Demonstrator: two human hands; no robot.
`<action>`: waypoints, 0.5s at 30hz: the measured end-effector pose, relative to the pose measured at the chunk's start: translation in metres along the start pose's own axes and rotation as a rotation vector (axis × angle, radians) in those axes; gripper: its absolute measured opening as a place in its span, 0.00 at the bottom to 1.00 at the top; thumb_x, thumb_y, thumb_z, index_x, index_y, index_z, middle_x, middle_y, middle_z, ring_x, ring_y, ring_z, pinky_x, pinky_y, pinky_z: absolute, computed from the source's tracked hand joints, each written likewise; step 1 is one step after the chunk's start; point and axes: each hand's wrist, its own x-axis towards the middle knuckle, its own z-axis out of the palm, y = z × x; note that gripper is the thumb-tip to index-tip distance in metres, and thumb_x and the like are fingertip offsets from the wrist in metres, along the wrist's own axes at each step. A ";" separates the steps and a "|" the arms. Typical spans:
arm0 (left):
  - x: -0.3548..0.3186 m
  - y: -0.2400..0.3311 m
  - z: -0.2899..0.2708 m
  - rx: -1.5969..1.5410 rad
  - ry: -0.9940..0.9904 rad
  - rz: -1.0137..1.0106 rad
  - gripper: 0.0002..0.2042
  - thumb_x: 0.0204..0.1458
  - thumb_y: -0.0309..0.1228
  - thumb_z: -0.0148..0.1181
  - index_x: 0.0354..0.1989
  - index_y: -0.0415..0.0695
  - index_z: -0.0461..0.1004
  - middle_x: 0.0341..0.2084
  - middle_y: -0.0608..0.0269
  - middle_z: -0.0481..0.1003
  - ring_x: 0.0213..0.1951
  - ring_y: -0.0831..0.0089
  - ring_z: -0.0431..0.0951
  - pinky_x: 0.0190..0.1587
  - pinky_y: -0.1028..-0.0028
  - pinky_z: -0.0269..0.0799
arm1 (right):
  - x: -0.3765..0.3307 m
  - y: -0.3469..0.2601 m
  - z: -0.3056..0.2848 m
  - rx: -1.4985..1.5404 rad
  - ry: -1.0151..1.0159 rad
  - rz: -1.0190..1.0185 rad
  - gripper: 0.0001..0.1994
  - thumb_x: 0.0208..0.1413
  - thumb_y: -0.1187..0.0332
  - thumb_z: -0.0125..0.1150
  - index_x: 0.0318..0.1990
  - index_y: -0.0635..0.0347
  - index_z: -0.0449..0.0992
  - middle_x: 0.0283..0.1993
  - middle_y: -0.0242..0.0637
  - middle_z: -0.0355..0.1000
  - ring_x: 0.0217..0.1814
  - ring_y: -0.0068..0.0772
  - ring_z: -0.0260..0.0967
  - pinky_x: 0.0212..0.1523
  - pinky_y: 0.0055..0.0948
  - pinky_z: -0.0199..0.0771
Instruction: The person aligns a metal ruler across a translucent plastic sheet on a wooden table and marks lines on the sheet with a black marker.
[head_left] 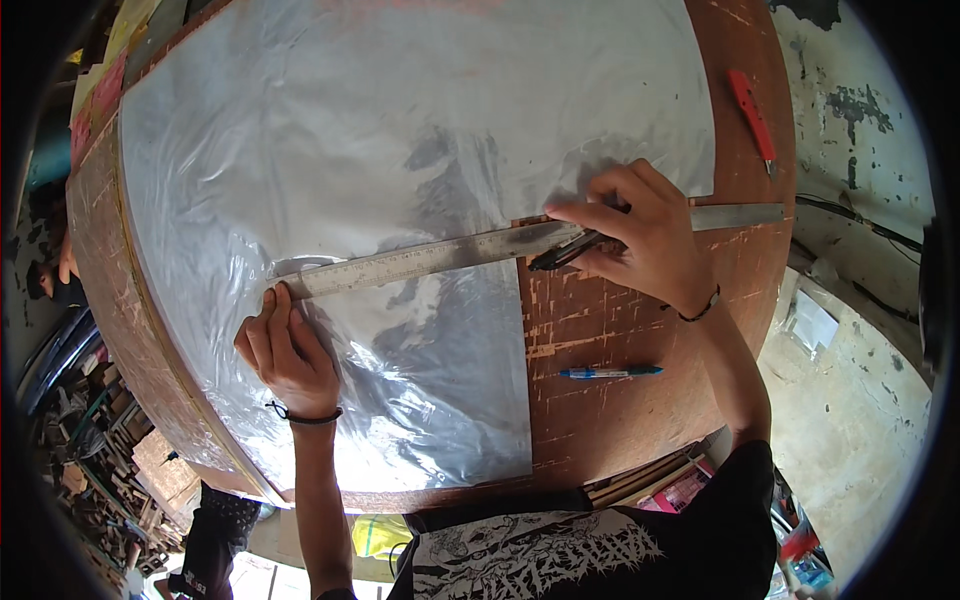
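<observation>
A long metal ruler (pixel 400 265) lies slantwise across a shiny, wrinkled plastic sheet (pixel 300 150) on a brown wooden table (pixel 620 320). My left hand (pixel 290 355) presses its bunched fingertips on the ruler's left end. Farther right, my right hand (pixel 645 240) is closed around a slim black tool (pixel 568 250), a pen or a cutter; I cannot tell which. Its dark end points down-left beside the ruler, and that hand's fingers reach over the ruler. At lower right the sheet has a stepped edge, with bare scored wood beyond it.
A blue pen (pixel 610 372) lies on the wood near me. A red utility knife (pixel 752 120) rests at the far right edge. A person's hand (pixel 68 258) shows at the left table edge. Scrap wood pieces (pixel 110 470) are heaped at lower left; a peeling wall (pixel 850 100) stands right.
</observation>
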 end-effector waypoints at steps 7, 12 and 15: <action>0.000 0.000 -0.002 0.021 -0.003 0.011 0.15 0.63 0.25 0.56 0.56 0.34 0.80 0.50 0.51 0.79 0.48 0.57 0.72 0.54 0.59 0.69 | -0.005 -0.002 0.018 -0.014 0.111 -0.059 0.32 0.25 0.62 0.82 0.47 0.36 0.82 0.42 0.19 0.71 0.41 0.30 0.68 0.42 0.35 0.74; -0.001 -0.003 -0.002 0.016 0.006 0.009 0.16 0.63 0.27 0.57 0.56 0.34 0.80 0.50 0.49 0.79 0.47 0.57 0.73 0.54 0.60 0.69 | -0.008 -0.006 0.018 -0.002 0.107 -0.050 0.31 0.25 0.64 0.81 0.47 0.41 0.80 0.46 0.20 0.71 0.46 0.33 0.69 0.47 0.36 0.73; 0.005 0.000 -0.002 -0.008 0.055 0.051 0.14 0.63 0.28 0.59 0.54 0.35 0.78 0.48 0.51 0.78 0.45 0.56 0.73 0.51 0.59 0.69 | -0.006 -0.013 0.013 -0.004 0.101 -0.027 0.27 0.30 0.65 0.81 0.44 0.44 0.79 0.45 0.19 0.74 0.47 0.32 0.70 0.48 0.35 0.72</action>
